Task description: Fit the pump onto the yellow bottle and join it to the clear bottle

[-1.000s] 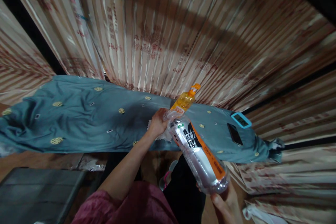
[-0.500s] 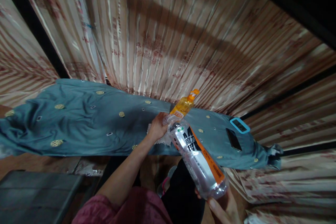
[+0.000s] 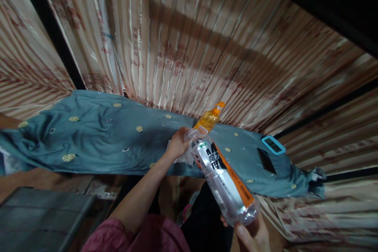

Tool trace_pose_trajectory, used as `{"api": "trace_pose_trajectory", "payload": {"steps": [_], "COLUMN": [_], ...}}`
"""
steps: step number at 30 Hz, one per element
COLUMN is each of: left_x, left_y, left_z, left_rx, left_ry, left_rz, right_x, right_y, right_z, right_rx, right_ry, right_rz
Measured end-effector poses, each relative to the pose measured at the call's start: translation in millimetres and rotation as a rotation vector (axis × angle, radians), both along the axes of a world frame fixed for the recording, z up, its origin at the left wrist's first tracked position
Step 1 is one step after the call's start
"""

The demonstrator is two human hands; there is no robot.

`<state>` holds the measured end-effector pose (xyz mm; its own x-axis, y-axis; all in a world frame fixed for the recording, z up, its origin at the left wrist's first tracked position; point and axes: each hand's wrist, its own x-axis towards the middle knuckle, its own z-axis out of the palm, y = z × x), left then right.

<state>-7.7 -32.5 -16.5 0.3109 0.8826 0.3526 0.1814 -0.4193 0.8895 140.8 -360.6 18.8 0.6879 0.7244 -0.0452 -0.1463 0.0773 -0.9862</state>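
A clear plastic drink bottle (image 3: 226, 183) with a silver, orange and black label slants across the space above my lap. My left hand (image 3: 179, 144) is closed at its neck end; some of those fingers are hidden. At the base, my right hand (image 3: 254, 236) grips the bottle from below, the thumb along its side. Just beyond the neck is a pump bottle (image 3: 207, 121) of yellow liquid with an orange pump top. A crumpled white tissue (image 3: 186, 157) shows under my left hand, on the grey-green patterned cloth (image 3: 97, 138).
Toward the right end of the cloth lie a dark phone (image 3: 266, 160) and a blue-framed device (image 3: 273, 145). Striped sheeting (image 3: 177, 47) rises behind. A dark grey stool-like surface (image 3: 44, 216) stands at the lower left.
The view has shifted slightly, so the cloth and the devices sit a little further right. Both hands keep their hold on the drink bottle.
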Motion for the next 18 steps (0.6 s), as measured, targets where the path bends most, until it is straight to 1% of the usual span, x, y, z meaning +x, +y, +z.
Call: {"api": "trace_pose_trajectory", "payload": {"steps": [4,10,15,18], "left_x": [1.6,4.0,3.5,2.9], "left_y": [1.4,2.2,2.3,2.9], "left_z": [-2.4,-1.7,-0.2,-0.9], "left_rx": [-0.008,-0.009,0.005,0.014], "left_ry": [-0.003,0.003,0.006,0.002], "left_rz": [-0.005,0.001,-0.006,-0.011], "right_x": [5.9,9.7,23.2,29.2], "right_y": [-0.5,0.1,-4.6,-7.1], "right_z": [-7.1,-12.7,-25.7,-31.2], "right_rx": [-0.051,-0.027,-0.046,-0.038], "right_ry": [0.007,0.021,-0.059,-0.062], "right_rz": [-0.049,-0.056,-0.087,-0.082]}}
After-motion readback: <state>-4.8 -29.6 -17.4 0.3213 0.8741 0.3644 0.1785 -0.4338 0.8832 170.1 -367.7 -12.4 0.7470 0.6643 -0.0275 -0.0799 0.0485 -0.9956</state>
